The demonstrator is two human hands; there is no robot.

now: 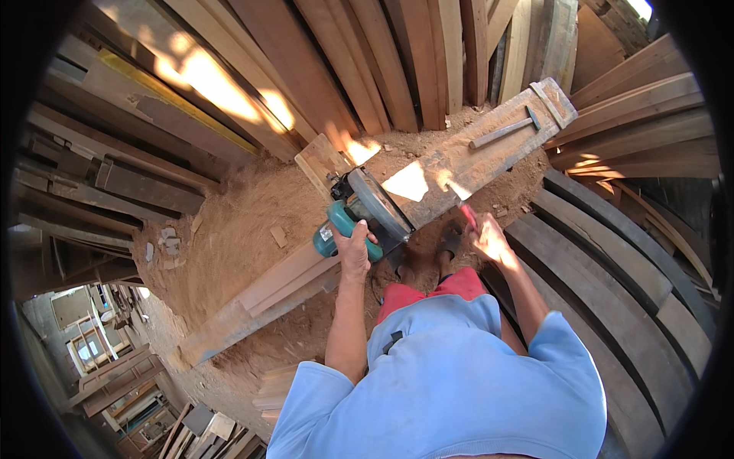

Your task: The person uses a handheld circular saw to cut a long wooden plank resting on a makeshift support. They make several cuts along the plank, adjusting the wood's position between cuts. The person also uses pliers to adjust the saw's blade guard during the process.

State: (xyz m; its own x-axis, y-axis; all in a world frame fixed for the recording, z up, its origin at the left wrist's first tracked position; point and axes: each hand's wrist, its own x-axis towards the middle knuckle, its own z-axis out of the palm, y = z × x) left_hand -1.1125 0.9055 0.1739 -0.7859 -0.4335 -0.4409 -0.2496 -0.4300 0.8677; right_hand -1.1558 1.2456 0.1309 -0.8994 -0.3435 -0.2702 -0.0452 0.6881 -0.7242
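Near the middle of the frame, the left hand [353,249] has its fingers wrapped around the rear handle of a teal circular saw [367,205], whose dark round guard points up and to the right. The saw sits over a long, narrow wooden worktop [489,164] that runs diagonally from the lower left to the upper right of the frame. Right of centre, the right hand [489,241] has its fingers closed around a slim red tool [468,216]; its tip reaches toward the near edge of the worktop, but I cannot tell what kind of tool it is or whether it touches the wood.

At the upper right end of the worktop lie 1 hammer [505,131] and, just beyond it, 1 short batten [553,105] set crosswise. Pinkish-brown timber lengths [287,289] lie along the worktop to the lower left of the saw, and a short board [319,164] shows just past the saw's far side. Sawdust [237,222] covers the ground at left centre. Long planks [367,61] fill the top of the frame, and thick grey-brown boards [604,287] lie side by side at the right.
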